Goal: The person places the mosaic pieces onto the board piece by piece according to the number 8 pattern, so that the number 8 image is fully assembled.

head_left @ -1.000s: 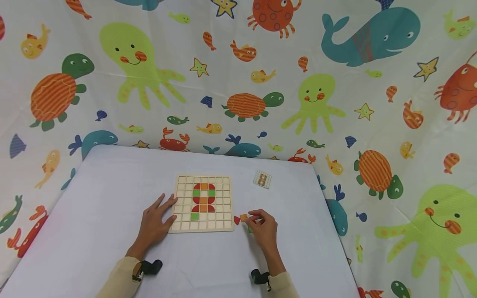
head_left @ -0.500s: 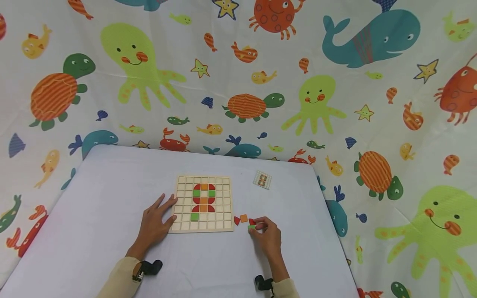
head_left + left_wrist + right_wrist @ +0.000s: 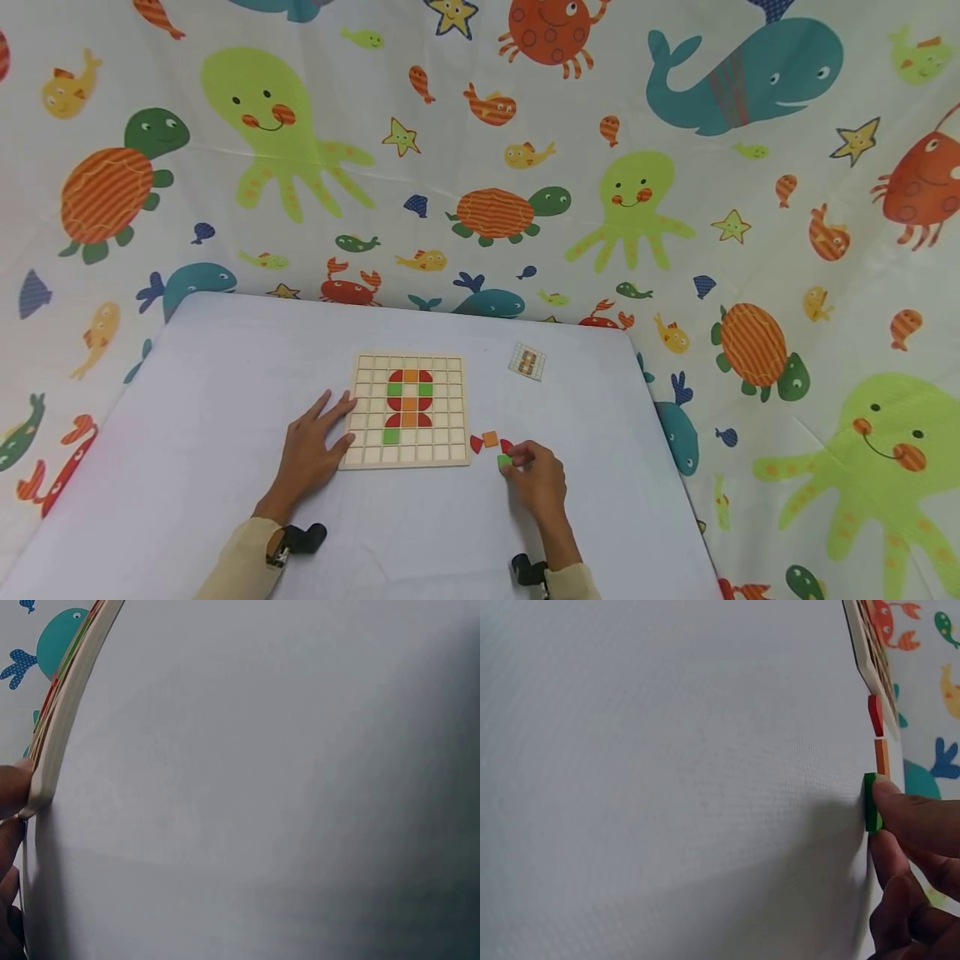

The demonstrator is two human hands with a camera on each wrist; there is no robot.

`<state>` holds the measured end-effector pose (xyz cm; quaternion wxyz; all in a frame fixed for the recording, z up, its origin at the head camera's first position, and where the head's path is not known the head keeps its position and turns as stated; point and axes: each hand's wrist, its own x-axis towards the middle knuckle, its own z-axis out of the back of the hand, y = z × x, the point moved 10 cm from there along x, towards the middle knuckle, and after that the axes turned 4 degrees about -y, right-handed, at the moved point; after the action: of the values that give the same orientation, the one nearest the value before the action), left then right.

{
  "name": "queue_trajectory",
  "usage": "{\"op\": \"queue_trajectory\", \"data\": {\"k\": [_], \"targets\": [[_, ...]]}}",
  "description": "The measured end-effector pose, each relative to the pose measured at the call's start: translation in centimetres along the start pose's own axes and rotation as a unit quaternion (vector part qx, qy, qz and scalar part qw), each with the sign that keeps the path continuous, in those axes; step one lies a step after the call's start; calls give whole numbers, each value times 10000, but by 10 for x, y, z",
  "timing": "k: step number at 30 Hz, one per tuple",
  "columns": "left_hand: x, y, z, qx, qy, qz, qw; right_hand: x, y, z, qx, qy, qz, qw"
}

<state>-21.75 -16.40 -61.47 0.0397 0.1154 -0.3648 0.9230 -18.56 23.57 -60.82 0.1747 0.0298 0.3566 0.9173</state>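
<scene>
A wooden grid board lies on the white table with red, orange and green tiles set in its cells, and one green tile in a lower cell. My left hand rests at the board's left edge, fingers spread, thumb at the lower corner; the left wrist view shows fingertips against the rim. Right of the board my right hand pinches a loose green square tile between thumb and finger. Beside it lie an orange square tile, a red tile and another red tile partly behind the fingers.
A small pattern card with a printed grid lies at the back right of the table. Behind hangs a cloth printed with sea animals. Both wrists carry black cameras.
My right hand has moved slightly right and down, from beside the orange tile to the green tile, uncovering the orange and a red tile. The left hand and board have stayed still.
</scene>
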Motion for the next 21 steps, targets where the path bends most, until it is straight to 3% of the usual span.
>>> {"op": "queue_trajectory", "data": {"k": [10,21], "targets": [[0,2,0,24,-9,22,10000,-2,2,-2,-64,78,164,9998],[0,1,0,17,-9,23,10000,-1,8,-11,897,45,430,9950]]}}
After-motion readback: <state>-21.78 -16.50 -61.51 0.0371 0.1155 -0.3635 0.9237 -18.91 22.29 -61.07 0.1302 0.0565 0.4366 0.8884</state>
